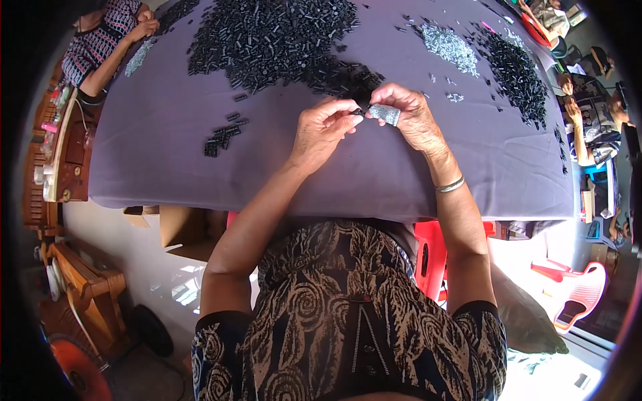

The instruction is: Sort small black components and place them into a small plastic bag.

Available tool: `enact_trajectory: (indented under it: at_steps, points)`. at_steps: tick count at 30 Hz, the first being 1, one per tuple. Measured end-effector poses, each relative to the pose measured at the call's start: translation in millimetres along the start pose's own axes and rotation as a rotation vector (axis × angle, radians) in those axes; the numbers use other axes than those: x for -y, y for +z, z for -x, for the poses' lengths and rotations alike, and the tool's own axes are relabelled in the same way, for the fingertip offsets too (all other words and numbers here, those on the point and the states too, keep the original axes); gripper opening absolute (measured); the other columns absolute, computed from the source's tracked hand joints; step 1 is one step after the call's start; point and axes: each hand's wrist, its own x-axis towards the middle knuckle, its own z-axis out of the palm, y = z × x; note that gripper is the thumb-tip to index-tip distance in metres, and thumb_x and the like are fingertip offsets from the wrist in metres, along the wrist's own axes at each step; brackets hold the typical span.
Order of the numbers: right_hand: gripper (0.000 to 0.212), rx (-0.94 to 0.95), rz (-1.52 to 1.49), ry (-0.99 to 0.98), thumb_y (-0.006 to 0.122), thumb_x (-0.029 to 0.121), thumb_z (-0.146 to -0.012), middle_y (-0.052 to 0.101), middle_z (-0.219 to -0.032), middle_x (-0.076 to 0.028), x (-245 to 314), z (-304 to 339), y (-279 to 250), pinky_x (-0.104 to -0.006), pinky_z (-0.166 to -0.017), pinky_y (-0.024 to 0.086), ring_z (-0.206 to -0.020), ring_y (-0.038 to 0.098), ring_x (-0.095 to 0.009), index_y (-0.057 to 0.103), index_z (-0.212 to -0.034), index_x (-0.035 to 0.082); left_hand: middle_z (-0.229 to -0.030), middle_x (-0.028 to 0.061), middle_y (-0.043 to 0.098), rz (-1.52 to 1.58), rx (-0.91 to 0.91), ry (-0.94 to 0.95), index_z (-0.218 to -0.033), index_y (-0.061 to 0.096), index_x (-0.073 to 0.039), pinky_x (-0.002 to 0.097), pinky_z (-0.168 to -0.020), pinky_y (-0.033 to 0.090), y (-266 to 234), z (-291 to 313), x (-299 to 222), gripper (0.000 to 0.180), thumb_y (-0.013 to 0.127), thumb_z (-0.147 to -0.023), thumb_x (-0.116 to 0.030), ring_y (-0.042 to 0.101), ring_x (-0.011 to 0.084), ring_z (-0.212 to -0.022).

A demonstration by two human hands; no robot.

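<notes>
Over the near part of the table, my two hands meet almost fingertip to fingertip. Thumb and forefinger of my left hand [324,131] pinch a small black piece [359,112], largely covered by the fingertips. My right hand [416,119] is closed around a small silvery-grey rectangular block [384,114] with a speckled surface. Its fingertips sit close to the black piece; whether they touch it I cannot tell. Just beyond my hands spreads a large heap of small black cylindrical parts [274,43]. Left of my left hand lies a small group of similar black parts [222,137].
A grey-purple cloth [261,180] covers the table. Silvery small parts [449,48] and another black heap [518,80] lie at the right. People sit at the left and right; one person's hand [144,28] is at the far left. A red stool [431,250] stands under the table's near edge.
</notes>
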Motion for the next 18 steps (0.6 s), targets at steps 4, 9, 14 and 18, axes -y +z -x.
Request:
enact_trajectory:
  at_steps: [4, 9, 14, 18]
  points:
    - [0.008, 0.005, 0.036, 0.015, 0.062, 0.005, -0.082, 0.059, -0.080, 0.002, 5.1, 0.7, 2.4, -0.0203, -0.064, 0.044, -0.069, 0.052, -0.006, 0.060, -0.090, 0.003, -0.082, 0.0021, 0.056, -0.035, 0.018, -0.003, -0.100, 0.063, -0.001, 0.0196, -0.055, 0.044, -0.6, 1.6, -0.8, 0.020, 0.066, -0.080, -0.001, 0.056, 0.0084, -0.067]
    - [0.011, 0.056, 0.118, 0.015, 0.061, 0.007, -0.084, 0.059, -0.084, 0.001, 5.0, 0.3, 0.8, -0.0208, -0.066, 0.044, -0.072, 0.052, -0.006, 0.060, -0.094, 0.002, -0.081, 0.0018, 0.056, -0.019, 0.021, 0.006, -0.101, 0.063, -0.001, 0.0199, -0.055, 0.044, -0.3, 0.9, 1.9, 0.022, 0.066, -0.079, -0.001, 0.056, 0.0083, -0.067]
    - [0.009, 0.043, 0.148, -0.036, 0.061, 0.004, -0.083, 0.058, -0.083, 0.002, 3.9, 2.4, 5.0, -0.0218, -0.070, 0.044, -0.078, 0.053, -0.006, 0.060, -0.092, 0.002, -0.081, 0.0023, 0.056, -0.018, 0.029, -0.021, -0.102, 0.063, 0.000, 0.0204, -0.055, 0.044, -1.0, 1.6, 1.0, 0.023, 0.066, -0.079, -0.002, 0.056, 0.0085, -0.067]
    - [0.010, 0.012, 0.266, -0.135, 0.061, 0.002, -0.081, 0.059, -0.082, 0.000, 5.0, 4.5, 8.6, -0.0231, -0.070, 0.045, -0.078, 0.054, -0.008, 0.059, -0.091, 0.002, -0.080, 0.0032, 0.058, -0.034, 0.026, -0.074, -0.102, 0.062, 0.003, 0.0210, -0.057, 0.046, -0.5, 1.6, 1.8, 0.022, 0.065, -0.080, -0.002, 0.056, 0.0096, -0.066]
